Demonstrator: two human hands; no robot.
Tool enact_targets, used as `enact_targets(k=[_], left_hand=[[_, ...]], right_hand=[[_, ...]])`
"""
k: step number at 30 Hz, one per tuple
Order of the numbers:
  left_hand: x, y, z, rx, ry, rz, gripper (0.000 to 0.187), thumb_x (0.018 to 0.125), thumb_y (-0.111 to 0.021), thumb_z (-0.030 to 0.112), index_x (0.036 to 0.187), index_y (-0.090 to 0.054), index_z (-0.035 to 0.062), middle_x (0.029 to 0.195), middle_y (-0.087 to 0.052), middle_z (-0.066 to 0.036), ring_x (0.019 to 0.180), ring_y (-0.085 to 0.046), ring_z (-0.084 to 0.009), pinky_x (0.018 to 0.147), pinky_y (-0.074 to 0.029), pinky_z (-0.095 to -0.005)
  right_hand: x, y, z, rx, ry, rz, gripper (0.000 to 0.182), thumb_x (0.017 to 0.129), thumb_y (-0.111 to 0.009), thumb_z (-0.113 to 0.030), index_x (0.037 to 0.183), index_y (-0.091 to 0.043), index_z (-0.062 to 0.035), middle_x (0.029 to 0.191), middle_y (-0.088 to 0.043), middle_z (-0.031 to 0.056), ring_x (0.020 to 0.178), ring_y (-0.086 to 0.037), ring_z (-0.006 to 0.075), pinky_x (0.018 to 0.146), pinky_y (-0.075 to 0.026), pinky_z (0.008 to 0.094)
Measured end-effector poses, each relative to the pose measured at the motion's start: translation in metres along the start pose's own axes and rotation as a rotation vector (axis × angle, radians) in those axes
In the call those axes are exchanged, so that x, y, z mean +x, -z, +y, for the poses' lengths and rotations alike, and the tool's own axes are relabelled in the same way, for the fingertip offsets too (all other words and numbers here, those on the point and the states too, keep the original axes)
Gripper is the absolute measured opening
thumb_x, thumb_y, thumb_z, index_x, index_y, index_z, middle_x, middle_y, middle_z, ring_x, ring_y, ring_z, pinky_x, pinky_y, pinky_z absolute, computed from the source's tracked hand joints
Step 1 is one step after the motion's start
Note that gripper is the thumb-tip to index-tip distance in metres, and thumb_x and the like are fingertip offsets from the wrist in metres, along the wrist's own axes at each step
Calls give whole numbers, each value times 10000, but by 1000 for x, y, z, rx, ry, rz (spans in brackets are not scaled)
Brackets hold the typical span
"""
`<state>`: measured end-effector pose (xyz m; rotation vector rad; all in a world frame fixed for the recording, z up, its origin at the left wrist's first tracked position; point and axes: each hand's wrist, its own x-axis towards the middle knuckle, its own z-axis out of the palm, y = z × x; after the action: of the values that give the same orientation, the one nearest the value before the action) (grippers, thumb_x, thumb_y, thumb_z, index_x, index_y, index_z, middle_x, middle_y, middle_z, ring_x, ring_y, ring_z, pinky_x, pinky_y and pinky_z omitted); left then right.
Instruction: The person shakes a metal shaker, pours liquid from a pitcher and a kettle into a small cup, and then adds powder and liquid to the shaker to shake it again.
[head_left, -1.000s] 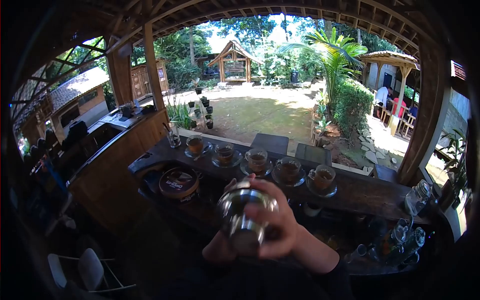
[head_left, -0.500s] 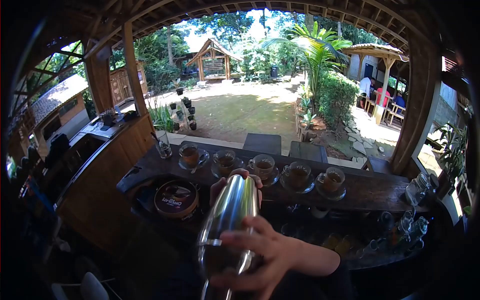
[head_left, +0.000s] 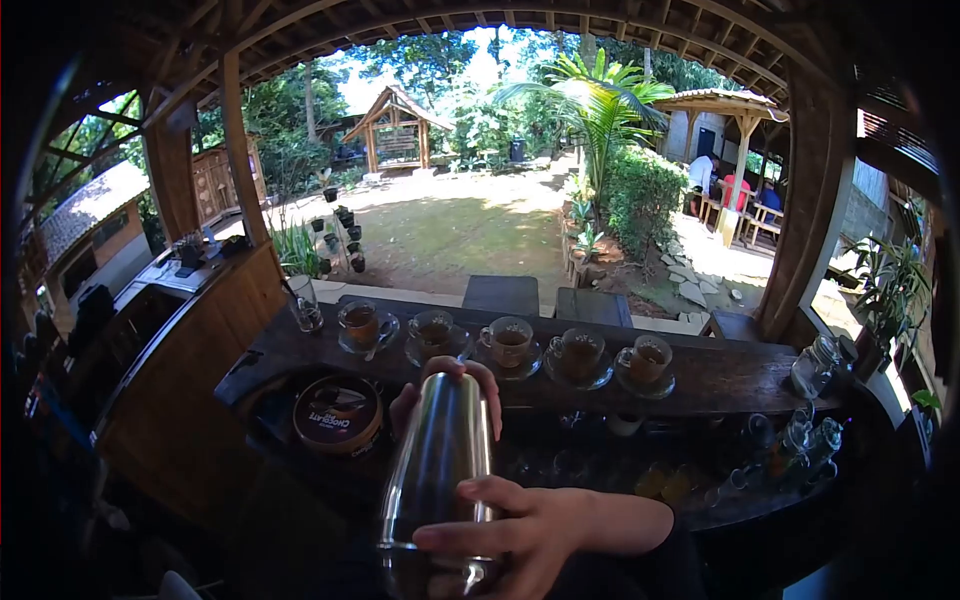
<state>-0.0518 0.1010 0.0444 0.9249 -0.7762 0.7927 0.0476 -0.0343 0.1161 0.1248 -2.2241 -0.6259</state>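
Cocktail shaker [head_left: 440, 460], contents hidden, clasped by left hand [head_left: 484, 387] at its far end, right hand [head_left: 532, 525] nearer; beyond, five glass cups [head_left: 509, 345] hold brown liquid on saucers [head_left: 647, 389].

Across the counter [head_left: 715, 385] before you, five cups [head_left: 508, 340] stood in a row, each on its own saucer [head_left: 646, 386]. A tumbler [head_left: 305, 305] stood left of the row and a jar [head_left: 815, 365] at its right, with glassware [head_left: 800, 442] nearer you than the jar. The shaker [head_left: 440, 470] was nearer you than the cups, the tub [head_left: 338, 415] to its left. Two stools [head_left: 500, 295] stood behind the counter, side by side.
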Motion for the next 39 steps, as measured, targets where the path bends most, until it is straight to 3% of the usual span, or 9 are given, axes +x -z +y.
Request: enact_targets(k=[6, 15, 20, 30, 31, 32, 33, 34, 39], left_hand=[[-15, -8, -16, -116, 26, 177, 567, 893, -410, 528, 1219, -421, 64, 1105, -445, -251, 832, -599, -376, 639, -564, -440], [10, -11, -54, -186, 13, 23, 553, 889, -417, 524, 1233, -443, 91, 1124, -445, -218, 906, -558, -358, 667, -512, -445], [-16, 2, -91, -373, 252, 259, 515, 900, -427, 489, 1272, -438, 133, 1202, -429, -157, 969, -508, -354, 748, -476, -461], [29, -32, -190, -246, 281, 252, 510, 884, -426, 498, 1187, -494, 93, 1096, -498, -205, 847, -606, -343, 677, -553, -409], [23, -36, -212, -1058, 552, 315, 493, 890, -429, 484, 1195, -500, 102, 1152, -525, -172, 932, -601, -303, 783, -535, -423], [22, -67, -246, -681, 205, 453, 458, 902, -433, 437, 1193, -508, 91, 1192, -544, -131, 1017, -582, -256, 856, -504, -419], [25, -19, -282, -571, 235, 285, 437, 910, -436, 393, 1184, -509, 61, 1140, -582, -114, 1061, -567, -241, 905, -480, -393], [46, -41, -295, -150, 497, 902, 442, 905, -446, 390, 1175, -512, 46, 1110, -598, -112, 1036, -583, -235, 920, -471, -388], [107, -150, -312, -40, 571, 522, 525, 870, -501, 468, 1175, -482, 41, 1007, -584, -138, 969, -595, -271, 855, -492, -409]], right_hand=[[-60, -23, 39, 37, -680, 299, 603, 677, -707, -96, 1214, -498, -272, 1332, -441, 82, 1216, -383, 429, 954, -392, 496], [-34, 17, -30, -113, -42, 110, 556, 730, -696, -188, 1216, -463, -328, 1279, -488, -41, 1130, -488, 432, 961, -337, 596], [-92, 23, -2, -22, -758, 266, 579, 691, -724, -150, 1229, -521, -211, 1322, -452, 104, 1199, -399, 421, 936, -400, 504], [-91, 133, -85, -141, -184, 175, 563, 734, -686, -282, 1240, -442, -324, 1307, -453, 37, 1168, -443, 427, 921, -364, 604], [-115, 146, -92, -124, -402, 142, 590, 728, -717, -261, 1249, -443, -291, 1320, -433, 80, 1169, -435, 440, 918, -377, 578], [-137, 157, -104, 19, -978, 206, 708, 667, -785, -170, 1269, -422, -255, 1301, -429, 146, 1170, -436, 434, 907, -413, 540], [-161, 157, -86, -347, -624, 292, 804, 634, -819, -132, 1294, -367, -200, 1295, -407, 192, 1177, -441, 410, 931, -413, 505], [-175, 172, -92, -408, -756, 322, 958, 592, -854, -147, 1333, -248, -186, 1308, -364, 225, 1188, -426, 420, 934, -417, 504], [-108, 235, -170, -480, -533, 606, 842, 540, -869, -156, 1214, -404, -353, 1262, -353, 98, 1161, -415, 454, 898, -452, 552]])
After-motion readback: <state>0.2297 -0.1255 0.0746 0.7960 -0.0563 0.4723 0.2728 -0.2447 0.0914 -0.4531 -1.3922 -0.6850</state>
